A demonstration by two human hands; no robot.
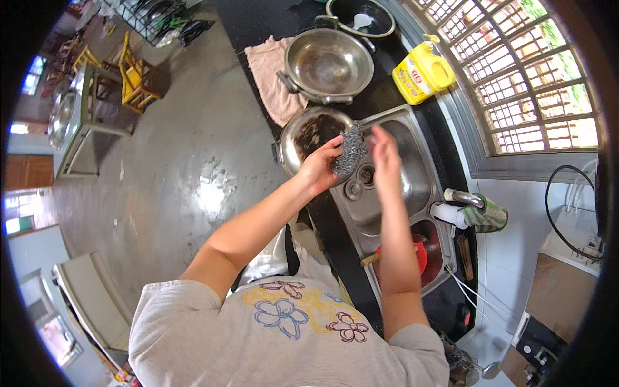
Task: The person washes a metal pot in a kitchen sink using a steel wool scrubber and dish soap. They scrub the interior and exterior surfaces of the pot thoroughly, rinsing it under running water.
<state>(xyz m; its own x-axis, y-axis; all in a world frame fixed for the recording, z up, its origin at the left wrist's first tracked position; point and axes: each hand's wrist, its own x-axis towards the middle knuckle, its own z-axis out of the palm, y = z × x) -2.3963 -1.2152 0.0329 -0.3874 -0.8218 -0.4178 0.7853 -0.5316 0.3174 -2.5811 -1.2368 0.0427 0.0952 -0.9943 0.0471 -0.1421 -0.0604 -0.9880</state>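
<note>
My left hand (320, 164) is closed on a grey steel wool scrubber (349, 151), holding it over the right edge of a metal pan (295, 132). The pan's inside is stained dark, and my hand and the scrubber cover part of it. Close to the right of the scrubber, my right hand (385, 155) is raised over the sink (403, 129). Its fingers are stretched out and slightly blurred, with nothing seen in them. The drain (365, 174) shows between my two hands.
Beyond the pan, a metal pot (329, 63) stands partly on a pink cloth (269, 71). A yellow jug (422, 73) is by the window. The faucet (463, 197) with a green cloth (488, 214) is at right. My right forearm partly hides a red item (420, 258) in the smaller basin.
</note>
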